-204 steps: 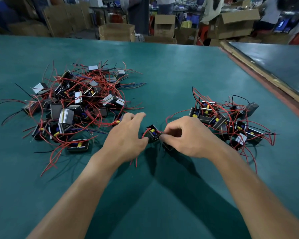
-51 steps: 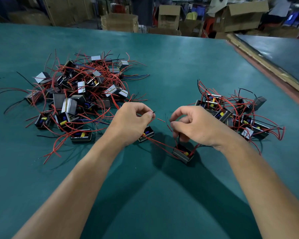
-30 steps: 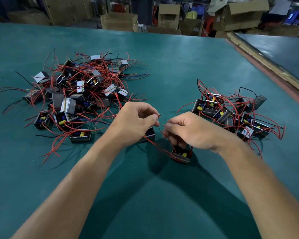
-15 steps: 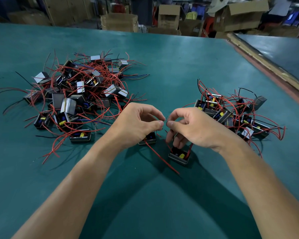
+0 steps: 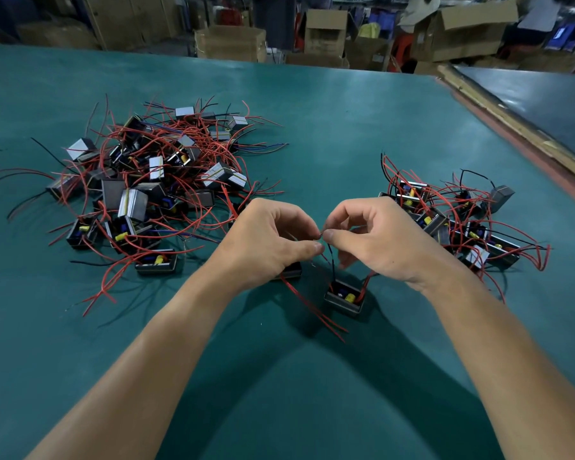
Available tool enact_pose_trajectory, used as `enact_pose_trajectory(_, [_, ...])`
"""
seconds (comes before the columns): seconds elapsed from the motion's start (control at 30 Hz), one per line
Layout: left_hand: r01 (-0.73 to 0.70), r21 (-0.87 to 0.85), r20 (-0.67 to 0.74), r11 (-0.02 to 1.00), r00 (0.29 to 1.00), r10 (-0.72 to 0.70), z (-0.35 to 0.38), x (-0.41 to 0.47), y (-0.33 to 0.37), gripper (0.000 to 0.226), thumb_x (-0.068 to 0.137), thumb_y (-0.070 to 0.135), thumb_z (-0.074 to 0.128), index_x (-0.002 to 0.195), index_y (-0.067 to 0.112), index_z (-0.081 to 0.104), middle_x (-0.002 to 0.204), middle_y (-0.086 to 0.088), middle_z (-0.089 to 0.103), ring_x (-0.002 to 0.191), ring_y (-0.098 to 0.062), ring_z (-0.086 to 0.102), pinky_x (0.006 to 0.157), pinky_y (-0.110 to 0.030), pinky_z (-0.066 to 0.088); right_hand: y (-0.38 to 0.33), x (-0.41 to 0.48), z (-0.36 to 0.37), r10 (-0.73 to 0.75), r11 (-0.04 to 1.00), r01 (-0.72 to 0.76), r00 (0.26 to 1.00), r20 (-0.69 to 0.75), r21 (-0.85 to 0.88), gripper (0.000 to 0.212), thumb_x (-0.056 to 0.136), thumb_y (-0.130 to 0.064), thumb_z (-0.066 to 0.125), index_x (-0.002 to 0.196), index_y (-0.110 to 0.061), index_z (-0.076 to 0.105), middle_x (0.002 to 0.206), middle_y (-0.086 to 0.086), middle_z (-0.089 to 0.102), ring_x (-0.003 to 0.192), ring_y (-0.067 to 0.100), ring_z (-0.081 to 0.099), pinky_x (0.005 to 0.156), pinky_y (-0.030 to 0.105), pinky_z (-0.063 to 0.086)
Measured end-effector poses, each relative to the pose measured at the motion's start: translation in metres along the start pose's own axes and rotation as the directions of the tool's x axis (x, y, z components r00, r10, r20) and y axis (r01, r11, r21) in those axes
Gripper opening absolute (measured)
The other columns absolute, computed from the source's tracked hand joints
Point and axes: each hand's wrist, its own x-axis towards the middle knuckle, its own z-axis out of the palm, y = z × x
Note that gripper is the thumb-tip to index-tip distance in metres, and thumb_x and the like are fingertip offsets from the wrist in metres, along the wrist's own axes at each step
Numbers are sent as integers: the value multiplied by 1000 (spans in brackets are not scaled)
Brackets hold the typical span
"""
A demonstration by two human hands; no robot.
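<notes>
Two small black wired modules lie on the green table (image 5: 312, 111) in front of me. One module (image 5: 345, 297), with yellow and blue parts inside, sits just below my right hand (image 5: 375, 242); its black wire (image 5: 332, 260) rises to my fingertips. The other module (image 5: 291, 271) is mostly hidden under my left hand (image 5: 266, 244). Both hands pinch thin wire ends between thumb and forefinger, and the fingertips meet above the table. Red wires (image 5: 312, 310) trail toward me.
A large tangled pile of modules with red wires (image 5: 146, 180) lies at the left. A smaller pile (image 5: 452, 217) lies at the right. A second table (image 5: 545, 104) adjoins at the far right. Cardboard boxes (image 5: 229, 43) stand behind the table.
Over the last second my hands came together until the fingertips meet, both pinching wire ends. The module under my right hand stayed put, and red wires now trail below it.
</notes>
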Motion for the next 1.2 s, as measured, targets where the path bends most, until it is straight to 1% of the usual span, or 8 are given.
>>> enact_pose_trajectory(0.13, [20,-29,12,999,1000,-20,1,-2,2,3,78,9,80,79,8,77,71,-3,74,61,-8,61,62,-23,51,1,0,0,-17,998,18,1000,-17,55,13,88,-15,68,75,-18,71,63,9,70,55,27,69,64,41,59])
enact_pose_trajectory(0.3, [29,-53,-4,998,1000,-30,4,-2,3,4,80,15,80,83,13,80,79,-7,76,70,-12,61,77,-43,56,-1,1,0,-42,994,46,998,-49,102,13,85,-11,71,73,-15,74,66,13,71,55,20,64,60,36,59])
enact_pose_trajectory(0.43, [21,-76,-7,997,1000,-21,8,-2,2,7,81,10,77,80,17,79,75,-3,76,69,-10,61,74,-39,56,-1,1,0,-53,993,62,994,-93,104,12,81,-10,76,71,-15,74,67,15,69,61,17,59,61,35,56])
enact_pose_trajectory(0.53, [23,-40,7,999,1000,-22,8,-1,3,7,82,10,75,77,13,78,74,-11,73,65,-13,54,66,-32,44,-2,1,-1,-90,987,102,991,-98,121,16,79,-3,78,74,-16,71,65,0,70,61,13,61,60,32,54])
enact_pose_trajectory(0.73, [37,-28,20,999,999,-36,6,-2,4,8,83,8,73,76,10,77,70,-14,70,64,-14,50,65,-32,38,-2,0,-2,-215,974,206,973,-87,-96,19,81,-10,79,75,-27,77,69,-8,73,61,3,63,62,12,46])
enact_pose_trajectory(0.87, [31,-22,28,999,999,-30,5,-2,3,9,84,9,73,76,11,77,74,-13,72,64,-14,54,64,-30,42,0,-1,-4,-216,964,198,972,-89,-179,15,83,-14,79,80,-29,79,73,-11,74,68,8,69,66,17,51])
enact_pose_trajectory(1.07, [-9,3,-1,1000,1000,9,6,-1,2,14,81,3,71,70,11,73,61,3,66,55,-6,51,55,-20,41,-1,0,-4,-226,941,199,971,-72,-275,18,84,-15,77,78,-32,76,80,-12,70,74,9,66,67,19,46])
enact_pose_trajectory(1.2, [-30,27,-2,999,1000,30,7,-1,2,13,82,5,70,72,13,73,65,-3,70,57,-8,54,58,-24,42,-1,0,-6,-199,943,174,978,-61,-284,14,86,-17,74,80,-29,77,76,-17,72,75,0,66,71,11,45])
